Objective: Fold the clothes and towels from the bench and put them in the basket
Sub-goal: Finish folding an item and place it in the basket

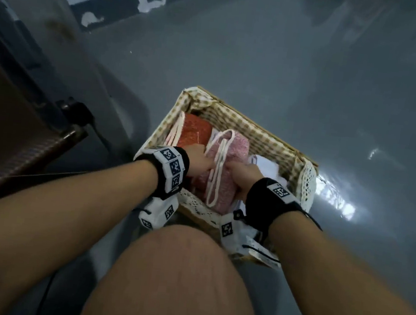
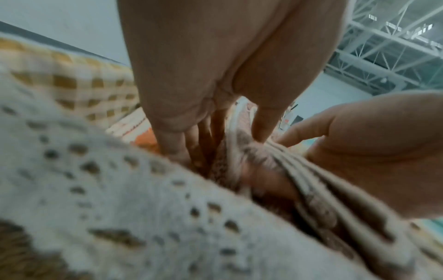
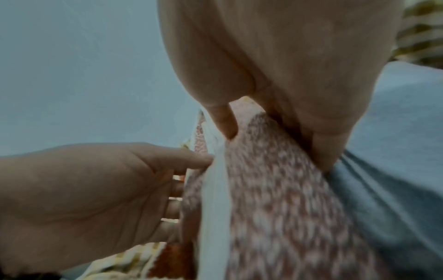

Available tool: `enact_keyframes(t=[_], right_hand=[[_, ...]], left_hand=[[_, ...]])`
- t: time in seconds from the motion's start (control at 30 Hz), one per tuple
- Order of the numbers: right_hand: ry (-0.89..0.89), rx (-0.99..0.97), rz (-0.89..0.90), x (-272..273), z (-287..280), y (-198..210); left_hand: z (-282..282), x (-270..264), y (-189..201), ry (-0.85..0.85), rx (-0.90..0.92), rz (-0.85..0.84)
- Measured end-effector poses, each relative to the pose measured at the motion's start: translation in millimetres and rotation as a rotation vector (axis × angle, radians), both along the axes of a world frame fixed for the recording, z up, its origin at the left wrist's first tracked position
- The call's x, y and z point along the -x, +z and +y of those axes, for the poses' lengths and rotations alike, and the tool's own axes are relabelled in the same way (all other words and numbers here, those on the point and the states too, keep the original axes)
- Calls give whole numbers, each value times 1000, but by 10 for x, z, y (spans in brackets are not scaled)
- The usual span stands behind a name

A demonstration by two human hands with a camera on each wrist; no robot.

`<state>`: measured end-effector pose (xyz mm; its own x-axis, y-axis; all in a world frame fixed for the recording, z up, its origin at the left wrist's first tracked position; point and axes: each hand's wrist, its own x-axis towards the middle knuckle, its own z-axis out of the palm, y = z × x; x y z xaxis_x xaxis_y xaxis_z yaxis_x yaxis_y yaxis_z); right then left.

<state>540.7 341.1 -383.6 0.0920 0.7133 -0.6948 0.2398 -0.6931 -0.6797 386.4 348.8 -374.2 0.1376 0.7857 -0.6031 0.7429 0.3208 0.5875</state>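
Fingers curled down each flank, thumbs on top, left hand (image 1: pixel 198 160) and right hand (image 1: pixel 245 174) grip pink knit bag (image 1: pixel 238 147), upright mid-basket (image 1: pixel 257 134), red bundle (image 1: pixel 195 132) at 9 o'clock, white cloth (image 1: pixel 267 163) at 3; step: likely seating it; next: even downward press, straps (image 1: pixel 215 177) kept clear.

left grip (image 1: pixel 199 159) bare | right grip (image 1: pixel 245 174) bare | left wristband (image 1: pixel 166 170) black, white blocks with black square-code markers | right wristband (image 1: pixel 267 197) same | white marker-tagged camera box (image 1: pixel 161 210) under each wrist | thin black cable (image 1: pixel 260 252) on right box | forearms and knee (image 1: pixel 181 272) bare
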Motion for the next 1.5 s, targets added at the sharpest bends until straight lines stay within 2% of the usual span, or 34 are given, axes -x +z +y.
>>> enact_keyframes(t=[0.1,0.17,0.27,0.33,0.43,0.53,0.63,0.73,0.9,1.0,1.13,1.27,1.37,1.5], right_hand=[[-33,82,29,-10,49,-158],[4,94,-12,23,78,-172],[112,83,-96,87,119,-81],[142,61,-127,122,145,85],[227,15,-340,139,224,503],[328,-116,-348,297,294,998],[495,-265,-245,738,254,1447],[701,-360,-145,1406,157,1829],[993,-512,-56,2596,-94,2177],[1144,-583,-13,3290,-351,2117],[1413,-702,-182,3936,-656,1801],[1649,-761,-447,4262,-894,1370],[1750,-905,-603,4445,-988,1165],[1780,-941,-567,4611,-1056,1114]], left_hand=[[40,-59,-141,-15,7,78],[64,-61,-198,-14,-7,116],[72,-36,-186,-1,-2,76],[63,14,-104,4,-7,66],[42,159,167,24,-72,50],[-28,419,572,122,-171,-69],[-185,802,1029,182,-290,-116],[-446,1339,1436,246,-381,-118],[-1094,2412,1839,355,-510,157],[-1531,2967,1819,433,-525,270],[-2001,3468,1511,515,-428,397],[-2316,3786,1125,527,-303,453],[-2445,3913,955,483,-240,480],[-2520,4057,913,535,-243,478]])
